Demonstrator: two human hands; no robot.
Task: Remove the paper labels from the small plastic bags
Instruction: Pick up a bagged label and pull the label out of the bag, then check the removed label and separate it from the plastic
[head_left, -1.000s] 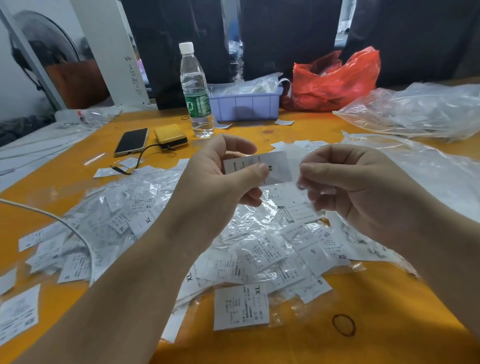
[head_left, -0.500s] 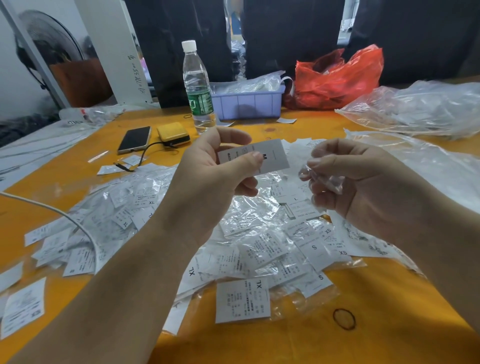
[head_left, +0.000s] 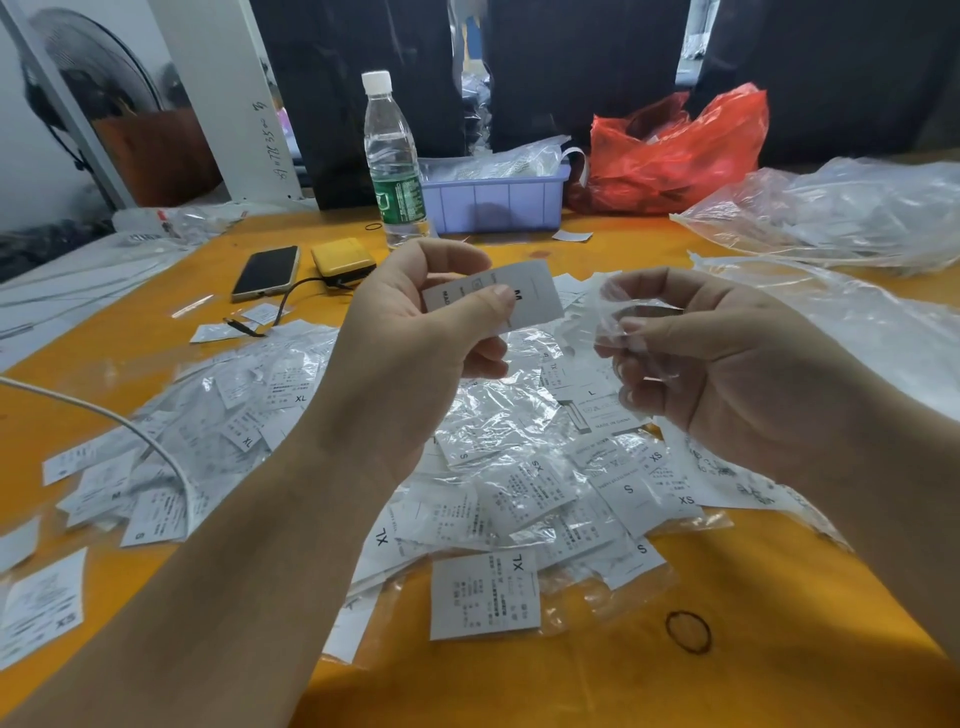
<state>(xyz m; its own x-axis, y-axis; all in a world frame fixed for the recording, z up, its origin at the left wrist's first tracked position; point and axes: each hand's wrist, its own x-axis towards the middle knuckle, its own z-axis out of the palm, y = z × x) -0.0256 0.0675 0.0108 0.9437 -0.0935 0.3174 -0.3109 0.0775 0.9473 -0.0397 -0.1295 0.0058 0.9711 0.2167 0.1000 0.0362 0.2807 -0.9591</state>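
My left hand (head_left: 415, 343) pinches a white paper label (head_left: 524, 299) marked M between thumb and fingers, held up above the table. Just to its right, my right hand (head_left: 727, 364) holds a small clear plastic bag (head_left: 623, 325), crumpled in its curled fingers. The label and the bag are apart, with a small gap between them. Below both hands lies a wide pile of small bags with labels inside (head_left: 519, 483), printed XL, S, XS and L.
The orange table (head_left: 727, 675) carries a water bottle (head_left: 392, 166), a purple tray (head_left: 493, 200), a red plastic bag (head_left: 675, 150), large clear bags (head_left: 841, 218), a phone (head_left: 266, 273), a yellow power bank (head_left: 343, 258), a white cable (head_left: 130, 431) and a rubber band (head_left: 688, 630).
The label has come out of the bag. My right hand has drawn the empty bag off to the right, while my left hand keeps the label raised.
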